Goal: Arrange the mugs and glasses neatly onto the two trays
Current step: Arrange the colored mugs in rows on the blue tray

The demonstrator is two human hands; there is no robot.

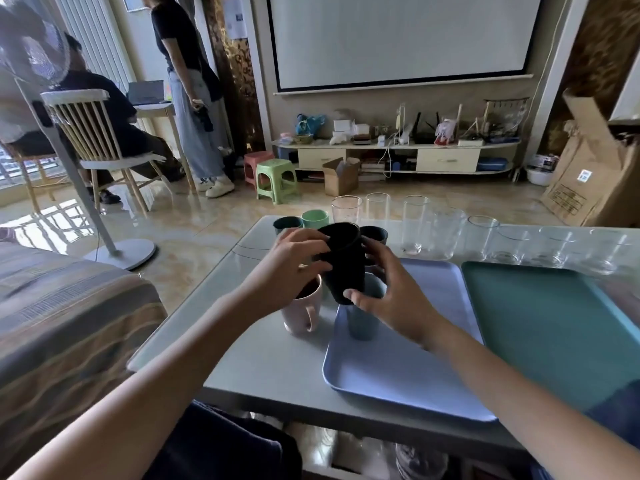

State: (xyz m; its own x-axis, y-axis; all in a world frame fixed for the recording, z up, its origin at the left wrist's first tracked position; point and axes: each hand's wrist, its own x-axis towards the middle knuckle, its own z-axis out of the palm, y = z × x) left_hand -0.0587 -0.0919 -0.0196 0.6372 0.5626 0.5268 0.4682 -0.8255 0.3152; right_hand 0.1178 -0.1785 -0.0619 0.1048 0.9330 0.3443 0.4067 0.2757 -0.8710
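Single head cam, wide-angle, looks forward and down over the bench (263, 355) at close range; room floor (194, 230) beyond.

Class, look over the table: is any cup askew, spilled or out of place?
Yes: the black cup is tilted in mid-air between both hands. The pink mug stands on the table, off the trays. Nothing looks spilled.

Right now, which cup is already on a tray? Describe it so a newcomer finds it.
Find the lavender tray, left of the teal tray. At its near-left corner stands a blue-grey cup, under the right hand. It alone stands on a tray; the pink mug beside it sits on the table.
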